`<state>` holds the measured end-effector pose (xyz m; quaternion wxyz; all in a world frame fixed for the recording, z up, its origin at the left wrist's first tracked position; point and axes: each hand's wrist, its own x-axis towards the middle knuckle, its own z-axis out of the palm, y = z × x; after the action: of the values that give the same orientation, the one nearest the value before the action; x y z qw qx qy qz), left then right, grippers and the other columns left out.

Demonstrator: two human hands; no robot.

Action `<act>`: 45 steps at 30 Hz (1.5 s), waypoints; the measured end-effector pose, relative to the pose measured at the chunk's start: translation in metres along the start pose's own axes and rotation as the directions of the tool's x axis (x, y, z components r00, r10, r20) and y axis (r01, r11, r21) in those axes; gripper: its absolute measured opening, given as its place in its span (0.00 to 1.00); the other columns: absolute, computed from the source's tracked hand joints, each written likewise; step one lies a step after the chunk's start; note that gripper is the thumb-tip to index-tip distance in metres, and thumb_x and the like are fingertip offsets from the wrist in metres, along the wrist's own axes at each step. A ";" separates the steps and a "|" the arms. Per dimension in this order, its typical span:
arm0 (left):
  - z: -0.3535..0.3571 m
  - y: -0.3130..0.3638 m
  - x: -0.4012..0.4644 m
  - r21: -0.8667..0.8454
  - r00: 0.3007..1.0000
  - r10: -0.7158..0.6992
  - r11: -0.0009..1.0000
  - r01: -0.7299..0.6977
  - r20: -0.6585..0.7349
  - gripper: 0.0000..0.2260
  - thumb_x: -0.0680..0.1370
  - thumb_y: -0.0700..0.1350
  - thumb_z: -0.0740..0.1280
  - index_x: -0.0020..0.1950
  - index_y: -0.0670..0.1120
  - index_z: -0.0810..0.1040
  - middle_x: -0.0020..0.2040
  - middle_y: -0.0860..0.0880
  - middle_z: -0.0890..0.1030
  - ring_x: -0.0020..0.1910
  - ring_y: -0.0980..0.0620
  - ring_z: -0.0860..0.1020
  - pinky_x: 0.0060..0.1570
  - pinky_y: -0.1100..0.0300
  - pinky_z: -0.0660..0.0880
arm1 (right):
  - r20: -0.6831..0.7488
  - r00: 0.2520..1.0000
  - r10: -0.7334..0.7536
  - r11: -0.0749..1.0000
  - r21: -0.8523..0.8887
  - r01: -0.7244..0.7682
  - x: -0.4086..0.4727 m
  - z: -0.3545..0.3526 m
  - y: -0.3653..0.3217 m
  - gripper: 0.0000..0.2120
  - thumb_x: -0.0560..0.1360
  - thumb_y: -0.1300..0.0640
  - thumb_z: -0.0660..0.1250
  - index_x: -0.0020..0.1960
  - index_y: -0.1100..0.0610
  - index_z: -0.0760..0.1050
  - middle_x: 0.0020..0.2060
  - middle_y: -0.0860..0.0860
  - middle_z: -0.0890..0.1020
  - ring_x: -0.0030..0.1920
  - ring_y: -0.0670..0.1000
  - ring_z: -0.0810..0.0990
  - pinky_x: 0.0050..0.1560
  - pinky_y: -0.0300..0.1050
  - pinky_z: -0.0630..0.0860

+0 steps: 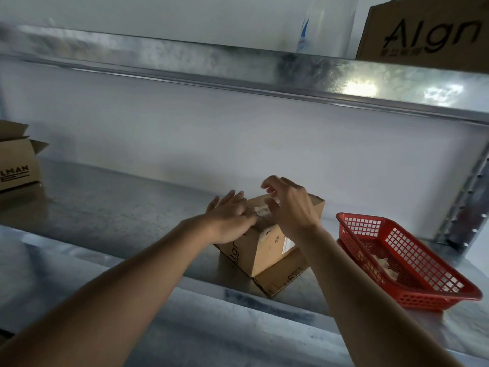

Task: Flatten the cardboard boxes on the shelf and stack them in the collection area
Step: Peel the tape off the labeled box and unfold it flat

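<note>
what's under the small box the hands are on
A flat piece of cardboard lies under the small box on the metal shelf, sticking out at the near right. How far it runs beneath is covered by the box.

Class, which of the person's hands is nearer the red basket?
Right. The right hand hovers over the box beside the red basket; the left hand rests on the box's far side.
</note>
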<state>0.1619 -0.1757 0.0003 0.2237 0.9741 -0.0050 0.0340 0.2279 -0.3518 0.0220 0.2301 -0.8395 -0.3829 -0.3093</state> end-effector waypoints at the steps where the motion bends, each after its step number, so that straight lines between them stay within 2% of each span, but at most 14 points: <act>1: 0.000 0.001 0.002 0.006 1.000 -0.001 1.000 0.001 0.006 0.34 0.81 0.64 0.47 0.85 0.52 0.48 0.85 0.55 0.42 0.81 0.58 0.37 0.78 0.51 0.35 | 0.048 0.993 -0.104 0.994 0.018 0.104 0.000 -0.003 0.000 0.11 0.77 0.70 0.69 0.52 0.57 0.82 0.48 0.50 0.83 0.45 0.49 0.83 0.43 0.41 0.79; 4: 0.005 -0.002 0.003 0.021 1.000 0.010 1.000 -0.010 0.004 0.30 0.85 0.61 0.47 0.85 0.52 0.46 0.85 0.53 0.42 0.82 0.56 0.38 0.79 0.51 0.37 | 0.173 0.952 -0.254 0.967 0.032 0.252 0.001 -0.010 -0.001 0.15 0.73 0.73 0.70 0.49 0.56 0.86 0.45 0.50 0.86 0.45 0.50 0.85 0.46 0.44 0.81; 8: 0.007 -0.002 0.004 0.044 1.000 0.015 0.999 -0.015 0.009 0.31 0.84 0.60 0.44 0.86 0.52 0.45 0.85 0.54 0.42 0.82 0.56 0.37 0.79 0.53 0.36 | 0.259 0.943 -0.210 0.976 0.109 0.187 0.001 -0.012 0.001 0.17 0.78 0.69 0.69 0.59 0.51 0.85 0.50 0.47 0.88 0.50 0.45 0.85 0.53 0.42 0.82; 13: 0.006 0.001 0.004 0.020 0.999 0.033 0.999 -0.033 -0.007 0.27 0.86 0.56 0.46 0.86 0.54 0.46 0.85 0.54 0.44 0.83 0.55 0.39 0.81 0.49 0.39 | 0.408 0.908 -0.089 0.980 0.198 0.006 0.012 -0.017 0.003 0.23 0.79 0.68 0.65 0.62 0.43 0.81 0.53 0.40 0.86 0.48 0.27 0.79 0.44 0.21 0.72; 15: 0.005 0.001 0.006 0.021 0.999 0.039 0.999 -0.039 0.002 0.27 0.87 0.56 0.46 0.86 0.52 0.46 0.85 0.54 0.43 0.82 0.55 0.39 0.79 0.51 0.38 | 0.379 0.925 0.010 0.968 0.229 -0.104 0.013 -0.014 0.005 0.22 0.76 0.68 0.72 0.62 0.44 0.82 0.52 0.43 0.86 0.45 0.29 0.81 0.39 0.23 0.74; 17: 0.005 -0.001 0.008 0.026 0.999 0.044 0.999 -0.045 0.010 0.27 0.87 0.56 0.46 0.85 0.51 0.46 0.85 0.53 0.44 0.82 0.55 0.39 0.78 0.53 0.39 | 0.347 0.932 0.107 0.966 0.184 -0.180 0.011 -0.010 0.006 0.19 0.74 0.61 0.78 0.61 0.46 0.83 0.51 0.42 0.84 0.42 0.34 0.82 0.35 0.27 0.74; 20: 0.003 -0.006 0.012 0.020 0.998 0.060 0.998 -0.060 0.001 0.27 0.87 0.56 0.47 0.85 0.52 0.49 0.85 0.54 0.46 0.83 0.56 0.41 0.78 0.53 0.40 | 0.373 0.918 0.133 0.974 0.124 -0.191 0.010 -0.005 0.008 0.12 0.76 0.49 0.76 0.59 0.45 0.85 0.48 0.41 0.84 0.43 0.41 0.80 0.38 0.32 0.73; 23: -0.001 -0.009 0.017 0.010 0.998 0.063 0.998 -0.063 0.012 0.31 0.83 0.62 0.46 0.85 0.53 0.50 0.85 0.55 0.48 0.82 0.57 0.41 0.77 0.55 0.38 | 0.363 0.908 0.208 0.943 0.171 -0.284 0.011 -0.006 0.008 0.08 0.74 0.46 0.77 0.49 0.48 0.88 0.43 0.43 0.86 0.43 0.45 0.83 0.41 0.42 0.81; 26: -0.001 -0.010 0.018 0.083 0.995 0.100 0.991 -0.102 0.031 0.43 0.73 0.76 0.41 0.85 0.59 0.47 0.85 0.56 0.47 0.83 0.55 0.40 0.78 0.50 0.37 | 0.340 0.893 0.294 0.918 0.158 -0.363 0.013 -0.001 0.006 0.08 0.73 0.48 0.78 0.44 0.52 0.85 0.39 0.47 0.85 0.42 0.48 0.83 0.43 0.48 0.81; 28: 0.000 -0.012 0.017 0.136 0.991 0.130 0.982 -0.132 0.023 0.45 0.70 0.80 0.40 0.84 0.60 0.46 0.85 0.56 0.47 0.83 0.54 0.41 0.78 0.48 0.37 | 0.328 0.892 0.309 0.925 0.114 -0.362 0.015 0.003 0.006 0.07 0.75 0.49 0.76 0.44 0.52 0.83 0.39 0.47 0.84 0.43 0.49 0.81 0.41 0.46 0.79; 35: -0.009 -0.016 0.021 0.239 0.983 0.171 0.954 -0.180 0.060 0.42 0.77 0.77 0.44 0.85 0.57 0.46 0.85 0.53 0.50 0.83 0.54 0.45 0.79 0.49 0.35 | 0.239 0.913 0.332 0.943 -0.058 -0.328 0.024 0.005 0.016 0.06 0.80 0.61 0.67 0.46 0.52 0.77 0.41 0.46 0.81 0.43 0.49 0.79 0.39 0.45 0.78; 40: -0.015 -0.015 0.023 0.232 0.983 0.148 0.958 -0.171 0.111 0.44 0.74 0.79 0.46 0.85 0.56 0.46 0.85 0.55 0.49 0.83 0.55 0.46 0.79 0.52 0.34 | 0.122 0.908 0.400 0.912 -0.149 -0.382 0.019 -0.001 0.034 0.08 0.78 0.64 0.72 0.47 0.55 0.74 0.42 0.50 0.81 0.36 0.46 0.77 0.32 0.40 0.72; 43: -0.018 -0.011 0.027 0.260 0.980 0.161 0.948 -0.185 0.114 0.43 0.77 0.77 0.48 0.85 0.54 0.50 0.85 0.53 0.49 0.83 0.56 0.45 0.80 0.51 0.35 | 0.100 0.948 0.302 0.940 -0.198 -0.279 0.015 0.000 0.031 0.06 0.78 0.67 0.71 0.49 0.57 0.77 0.45 0.53 0.82 0.39 0.50 0.80 0.35 0.42 0.74; 45: -0.020 -0.005 0.030 0.272 0.977 0.174 0.941 -0.203 0.126 0.40 0.79 0.73 0.49 0.85 0.52 0.53 0.85 0.52 0.49 0.83 0.57 0.43 0.79 0.51 0.36 | 0.135 0.976 0.168 0.979 -0.138 -0.150 0.012 0.003 0.027 0.11 0.77 0.71 0.70 0.54 0.58 0.80 0.47 0.54 0.83 0.44 0.52 0.83 0.39 0.46 0.80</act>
<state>0.1908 -0.1625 0.0180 0.0772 0.9915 -0.1045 0.0068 0.2561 -0.3598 0.0242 0.1718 -0.9008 -0.3098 -0.2512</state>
